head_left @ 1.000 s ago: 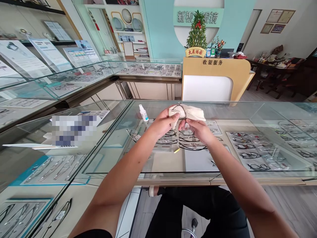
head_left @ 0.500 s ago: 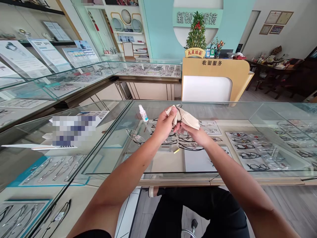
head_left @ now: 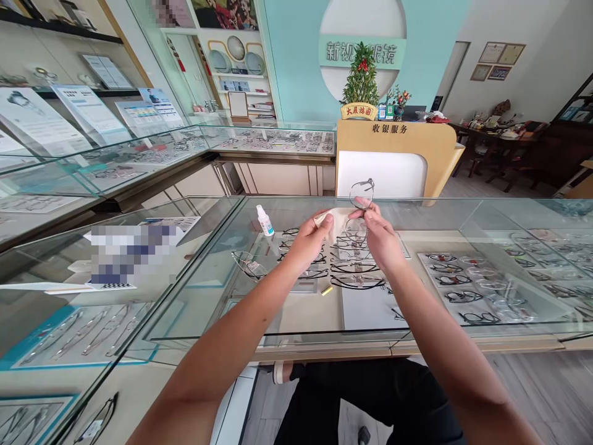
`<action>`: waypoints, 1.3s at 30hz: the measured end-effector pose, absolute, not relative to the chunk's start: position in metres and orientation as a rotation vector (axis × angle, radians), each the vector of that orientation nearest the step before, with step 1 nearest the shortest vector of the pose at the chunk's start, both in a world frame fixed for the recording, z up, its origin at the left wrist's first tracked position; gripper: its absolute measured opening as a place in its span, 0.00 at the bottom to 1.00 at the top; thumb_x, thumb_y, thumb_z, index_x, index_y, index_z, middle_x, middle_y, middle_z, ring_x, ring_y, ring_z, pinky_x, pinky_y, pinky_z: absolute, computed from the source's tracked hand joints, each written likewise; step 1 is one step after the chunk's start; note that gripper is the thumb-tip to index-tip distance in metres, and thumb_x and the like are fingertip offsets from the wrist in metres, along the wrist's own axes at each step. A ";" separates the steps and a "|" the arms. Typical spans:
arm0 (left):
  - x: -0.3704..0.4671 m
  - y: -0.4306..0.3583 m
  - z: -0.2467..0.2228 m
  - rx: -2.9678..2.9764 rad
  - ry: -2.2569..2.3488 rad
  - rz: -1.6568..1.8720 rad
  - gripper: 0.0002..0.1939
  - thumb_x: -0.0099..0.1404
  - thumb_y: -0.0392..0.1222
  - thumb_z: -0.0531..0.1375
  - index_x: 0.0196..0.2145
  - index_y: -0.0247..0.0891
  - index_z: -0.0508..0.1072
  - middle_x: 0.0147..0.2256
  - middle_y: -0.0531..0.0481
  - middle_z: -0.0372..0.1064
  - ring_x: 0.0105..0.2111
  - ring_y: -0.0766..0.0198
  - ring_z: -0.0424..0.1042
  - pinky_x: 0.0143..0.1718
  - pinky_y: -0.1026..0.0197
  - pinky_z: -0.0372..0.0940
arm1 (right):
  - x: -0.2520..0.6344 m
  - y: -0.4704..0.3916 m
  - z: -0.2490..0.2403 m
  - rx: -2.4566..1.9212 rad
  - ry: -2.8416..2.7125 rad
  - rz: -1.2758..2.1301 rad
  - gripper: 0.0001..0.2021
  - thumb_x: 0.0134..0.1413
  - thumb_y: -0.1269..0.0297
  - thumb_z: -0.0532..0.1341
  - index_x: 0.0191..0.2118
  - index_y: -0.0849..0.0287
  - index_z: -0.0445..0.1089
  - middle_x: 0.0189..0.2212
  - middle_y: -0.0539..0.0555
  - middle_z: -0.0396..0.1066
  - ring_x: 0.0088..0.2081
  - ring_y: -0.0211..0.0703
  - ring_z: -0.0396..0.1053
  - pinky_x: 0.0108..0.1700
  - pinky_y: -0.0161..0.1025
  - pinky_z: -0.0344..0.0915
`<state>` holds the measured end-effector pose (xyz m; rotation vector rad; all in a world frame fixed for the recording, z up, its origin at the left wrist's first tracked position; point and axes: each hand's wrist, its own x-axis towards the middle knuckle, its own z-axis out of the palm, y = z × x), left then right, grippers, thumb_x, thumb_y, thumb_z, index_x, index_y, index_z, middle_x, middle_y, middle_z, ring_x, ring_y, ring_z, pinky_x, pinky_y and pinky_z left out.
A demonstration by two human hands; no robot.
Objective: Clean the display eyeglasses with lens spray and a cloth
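Observation:
My left hand [head_left: 315, 238] is closed on a cream cleaning cloth [head_left: 336, 221], its thumb lying on top. Between the fingers of my right hand [head_left: 380, 235] is a pair of eyeglasses [head_left: 362, 193], one lens raised clear above the fingertips. The other part of the frame is hidden by the cloth and fingers. Both hands are above the glass showcase, close to each other. A small white spray bottle [head_left: 264, 221] stands upright on the glass, left of my left hand. Rows of glasses [head_left: 356, 269] show beneath my hands.
The glass counter [head_left: 287, 330] spans the front, with trays of frames [head_left: 456, 278] at right. Folded papers [head_left: 69, 286] lie on the left counter. One more pair of glasses [head_left: 250, 266] is near the bottle. A wooden cashier desk [head_left: 445, 148] stands beyond.
The glasses, earlier mostly wrapped in the cloth, now show one lens uncovered in my right hand. The cloth has bunched toward my left hand. The view has tilted slightly upward.

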<state>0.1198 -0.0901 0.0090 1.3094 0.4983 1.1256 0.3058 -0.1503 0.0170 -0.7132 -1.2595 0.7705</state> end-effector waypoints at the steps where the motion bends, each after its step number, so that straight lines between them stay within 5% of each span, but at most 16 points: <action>1: 0.120 -0.093 0.009 1.343 0.500 1.109 0.29 0.65 0.66 0.73 0.51 0.41 0.82 0.44 0.48 0.83 0.48 0.60 0.78 0.47 0.63 0.69 | 0.305 -0.151 0.017 -0.729 -1.274 0.781 0.19 0.69 0.40 0.66 0.39 0.50 0.83 0.66 0.58 0.69 0.76 0.56 0.56 0.77 0.53 0.58; 7: 0.123 -0.110 0.015 1.444 0.452 0.922 0.32 0.67 0.71 0.69 0.50 0.39 0.83 0.41 0.47 0.80 0.45 0.59 0.76 0.49 0.60 0.69 | 0.297 -0.155 0.019 -0.692 -1.217 0.986 0.21 0.63 0.37 0.70 0.42 0.50 0.86 0.71 0.54 0.67 0.71 0.59 0.65 0.66 0.51 0.71; 13: 0.127 -0.116 0.014 1.308 0.448 0.917 0.32 0.59 0.73 0.73 0.40 0.39 0.82 0.34 0.51 0.75 0.38 0.63 0.72 0.41 0.63 0.66 | 0.294 -0.157 0.020 -0.660 -1.173 1.077 0.19 0.61 0.38 0.72 0.45 0.46 0.89 0.68 0.51 0.74 0.69 0.57 0.68 0.66 0.50 0.71; 21: 0.125 -0.107 0.008 1.319 0.491 0.896 0.33 0.58 0.73 0.74 0.41 0.39 0.83 0.33 0.49 0.76 0.35 0.61 0.72 0.39 0.59 0.65 | 0.294 -0.159 0.016 -0.678 -1.343 1.029 0.19 0.69 0.39 0.67 0.51 0.43 0.88 0.63 0.51 0.79 0.66 0.54 0.72 0.71 0.49 0.66; 27: 0.122 -0.101 0.005 1.331 0.516 0.854 0.33 0.54 0.73 0.76 0.39 0.40 0.82 0.28 0.54 0.68 0.30 0.64 0.66 0.35 0.61 0.61 | 0.294 -0.159 0.016 -0.697 -1.389 1.043 0.20 0.68 0.38 0.68 0.53 0.42 0.88 0.59 0.51 0.81 0.61 0.53 0.76 0.68 0.49 0.68; 39: 0.121 -0.103 0.011 1.381 0.454 0.780 0.33 0.55 0.67 0.79 0.44 0.37 0.82 0.31 0.52 0.73 0.31 0.66 0.68 0.33 0.62 0.58 | 0.291 -0.162 0.021 -0.713 -1.411 1.058 0.20 0.64 0.36 0.70 0.48 0.42 0.89 0.61 0.51 0.81 0.70 0.58 0.70 0.75 0.54 0.63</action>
